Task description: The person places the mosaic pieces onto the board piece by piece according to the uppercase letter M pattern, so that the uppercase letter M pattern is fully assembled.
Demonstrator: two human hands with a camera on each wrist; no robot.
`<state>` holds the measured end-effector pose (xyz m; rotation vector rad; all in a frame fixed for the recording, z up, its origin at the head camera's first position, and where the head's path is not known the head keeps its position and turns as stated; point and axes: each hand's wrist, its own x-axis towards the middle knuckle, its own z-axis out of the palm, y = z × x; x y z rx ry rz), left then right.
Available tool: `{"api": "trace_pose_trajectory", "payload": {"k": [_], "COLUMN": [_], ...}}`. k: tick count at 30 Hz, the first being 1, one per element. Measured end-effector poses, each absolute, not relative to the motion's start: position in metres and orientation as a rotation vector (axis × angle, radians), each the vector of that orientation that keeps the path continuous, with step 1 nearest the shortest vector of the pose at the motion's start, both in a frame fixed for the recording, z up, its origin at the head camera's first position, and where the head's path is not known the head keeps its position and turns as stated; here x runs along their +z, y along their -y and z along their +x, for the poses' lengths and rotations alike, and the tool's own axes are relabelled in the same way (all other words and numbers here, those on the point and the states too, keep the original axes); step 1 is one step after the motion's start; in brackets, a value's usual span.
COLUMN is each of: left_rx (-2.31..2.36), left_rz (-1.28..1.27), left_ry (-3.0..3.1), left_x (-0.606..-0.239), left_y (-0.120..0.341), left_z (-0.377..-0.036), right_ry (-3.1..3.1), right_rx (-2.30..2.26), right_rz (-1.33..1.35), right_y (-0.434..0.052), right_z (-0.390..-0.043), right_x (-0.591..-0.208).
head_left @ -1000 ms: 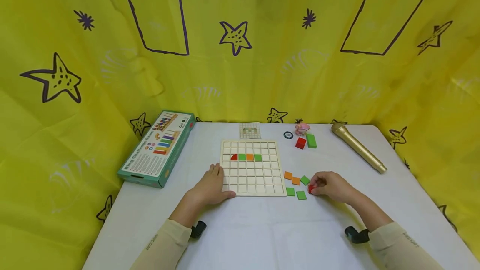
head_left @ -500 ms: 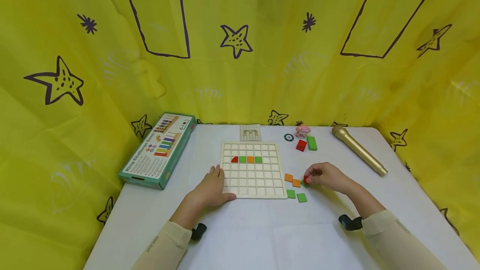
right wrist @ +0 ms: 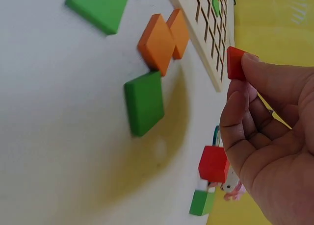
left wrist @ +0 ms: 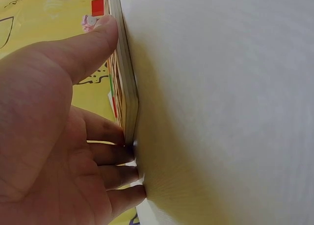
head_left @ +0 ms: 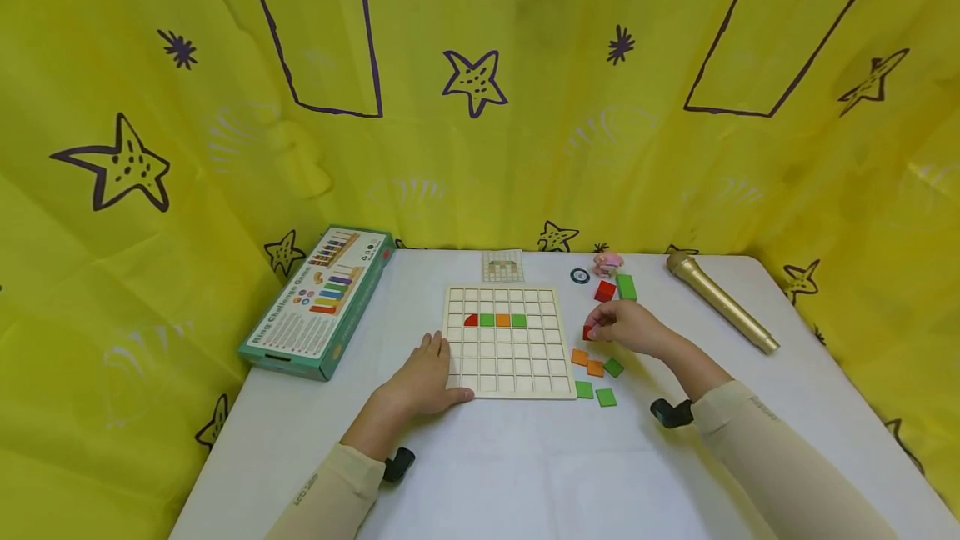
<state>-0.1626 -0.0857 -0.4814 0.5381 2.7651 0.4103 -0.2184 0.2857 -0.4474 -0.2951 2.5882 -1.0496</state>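
Note:
My left hand rests at the near left corner of a wooden grid board. Its thumb touches the front edge and its straight fingers lie along the left side, as the left wrist view shows. Between thumb and fingertips, my right hand pinches a small red tile above the table, just right of the board. One row of the board holds a red quarter-round tile, a green tile, an orange tile and another green tile.
Loose orange tiles and green tiles lie right of the board. A pattern card sits behind it. Farther back are a red block, a green block, a pink figurine, a gold microphone and a game box.
My right hand has carried the red tile up and left, away from the loose green tiles and toward the board's right edge. The left hand has stayed at the board's corner.

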Motion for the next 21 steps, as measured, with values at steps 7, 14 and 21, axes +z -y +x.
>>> {"api": "trace_pose_trajectory", "payload": {"k": [7,14,21], "left_rx": [0.397,0.399,0.404], "left_rz": [0.531,0.537,0.534], "left_ry": [-2.775,-2.771,-2.774], "left_x": [-0.480,-0.480,-0.482], "left_y": [0.085,0.085,0.084], "left_z": [-0.163,-0.163,-0.163], "right_ry": [-2.566,-2.583,-2.605], "right_rx": [-1.048,-1.049,-1.022], "right_rz": [-0.336,-0.326,-0.328], "right_y": [-0.266,-0.252,-0.241], "right_z": [-0.233,-0.246,-0.256], "right_x": [-0.443,-0.445,-0.448]}}
